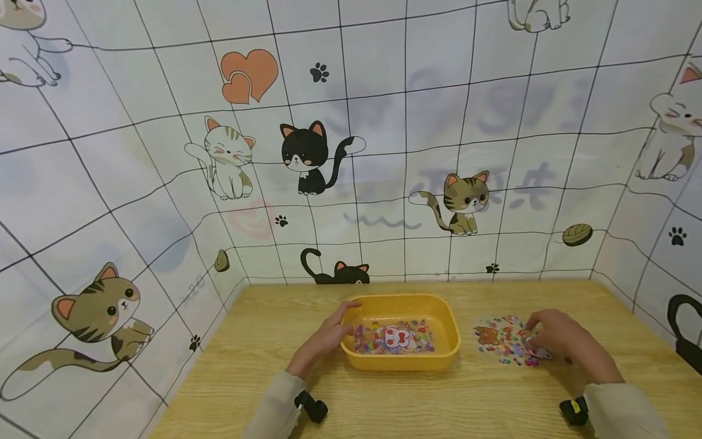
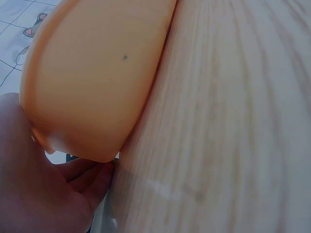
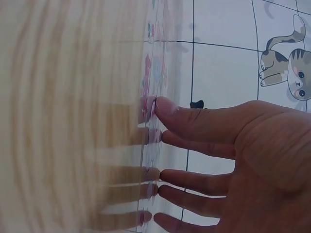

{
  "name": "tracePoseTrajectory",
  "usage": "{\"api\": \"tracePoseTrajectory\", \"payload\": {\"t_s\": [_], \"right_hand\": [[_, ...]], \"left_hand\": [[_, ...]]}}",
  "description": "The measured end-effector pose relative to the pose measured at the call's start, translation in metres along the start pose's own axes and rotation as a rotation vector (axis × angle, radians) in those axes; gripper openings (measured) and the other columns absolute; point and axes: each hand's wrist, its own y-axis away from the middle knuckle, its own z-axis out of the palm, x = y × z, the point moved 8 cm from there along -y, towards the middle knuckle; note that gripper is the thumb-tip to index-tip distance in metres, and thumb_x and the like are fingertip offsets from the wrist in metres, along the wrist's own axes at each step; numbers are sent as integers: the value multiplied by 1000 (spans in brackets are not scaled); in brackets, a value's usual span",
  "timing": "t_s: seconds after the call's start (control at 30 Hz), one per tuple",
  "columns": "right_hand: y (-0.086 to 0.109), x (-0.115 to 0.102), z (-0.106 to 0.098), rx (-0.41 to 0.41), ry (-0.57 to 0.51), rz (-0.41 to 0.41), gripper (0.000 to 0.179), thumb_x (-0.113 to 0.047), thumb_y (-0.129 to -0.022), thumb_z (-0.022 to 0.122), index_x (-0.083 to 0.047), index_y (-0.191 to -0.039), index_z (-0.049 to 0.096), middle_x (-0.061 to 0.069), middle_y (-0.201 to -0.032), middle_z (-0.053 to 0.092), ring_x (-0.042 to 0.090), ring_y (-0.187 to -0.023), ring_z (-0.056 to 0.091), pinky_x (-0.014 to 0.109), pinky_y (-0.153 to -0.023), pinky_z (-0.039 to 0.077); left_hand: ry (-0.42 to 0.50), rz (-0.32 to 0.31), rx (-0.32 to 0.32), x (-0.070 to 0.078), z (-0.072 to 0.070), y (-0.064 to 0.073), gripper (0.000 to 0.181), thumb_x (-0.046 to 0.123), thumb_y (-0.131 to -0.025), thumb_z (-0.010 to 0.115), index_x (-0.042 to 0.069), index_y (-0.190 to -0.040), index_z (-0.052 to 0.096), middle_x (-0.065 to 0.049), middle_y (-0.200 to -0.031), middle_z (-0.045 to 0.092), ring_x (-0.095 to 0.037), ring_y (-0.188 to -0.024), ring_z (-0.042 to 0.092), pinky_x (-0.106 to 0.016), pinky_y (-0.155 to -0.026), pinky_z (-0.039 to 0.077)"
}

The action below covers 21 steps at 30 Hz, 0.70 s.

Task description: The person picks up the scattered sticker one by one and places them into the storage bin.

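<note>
A yellow plastic basin (image 1: 403, 363) stands on the wooden table, and my left hand (image 1: 328, 332) grips its left end. The thumb lies over the rim; in the left wrist view the fingers (image 2: 99, 182) curl by the lower corner of the outer wall. Inside the basin lies a clear sheet (image 1: 395, 338) printed with a white rabbit-like figure, a red bow and colourful specks. My right hand (image 1: 562, 338) reaches down onto another clear patterned sheet (image 1: 507, 344), which shows a brown bear. Fairly straight, spread fingers (image 3: 194, 182) touch its surface, and the thumb presses near them.
The light wooden table (image 1: 263, 341) meets white, cat-printed wall sheeting (image 1: 378, 152) at the back and sides. A small black device (image 1: 311, 407) is strapped at the left wrist, another (image 1: 573, 411) at the right.
</note>
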Motion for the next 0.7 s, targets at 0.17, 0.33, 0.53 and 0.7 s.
{"api": "tracePoseTrajectory", "payload": {"t_s": [0.17, 0.33, 0.53, 0.7], "right_hand": [[-1, 4, 2, 13, 3, 2, 35, -16, -83, 81, 6, -105, 68, 33, -110, 67, 33, -88, 61, 56, -79, 52], [-2, 7, 4, 15, -11, 1, 31, -15, -84, 80, 3, -105, 67, 30, -106, 67, 26, -75, 55, 46, -67, 50], [-2, 6, 1, 23, 39, -5, 21, -14, -85, 78, -2, -99, 67, 24, -99, 67, 28, -78, 52, 45, -69, 47], [-3, 5, 1, 43, 70, -22, 19, -13, -84, 79, -7, -96, 65, 22, -95, 67, 28, -76, 51, 44, -66, 45]], "left_hand": [[1, 0, -6, -1, 0, -1, 61, 13, -95, 49, 27, -154, 42, -12, -169, 31, -42, -155, 29, -66, -119, 28], [-2, 3, -4, -2, -1, -1, 61, 13, -95, 50, 27, -154, 42, -12, -169, 31, -42, -154, 30, -66, -118, 29], [6, 5, -5, 0, -1, -1, 60, 12, -95, 49, 26, -154, 42, -12, -169, 31, -43, -154, 29, -67, -119, 27], [9, 7, -9, 0, 0, -2, 61, 12, -95, 49, 25, -154, 42, -13, -169, 29, -44, -156, 26, -69, -121, 23]]}}
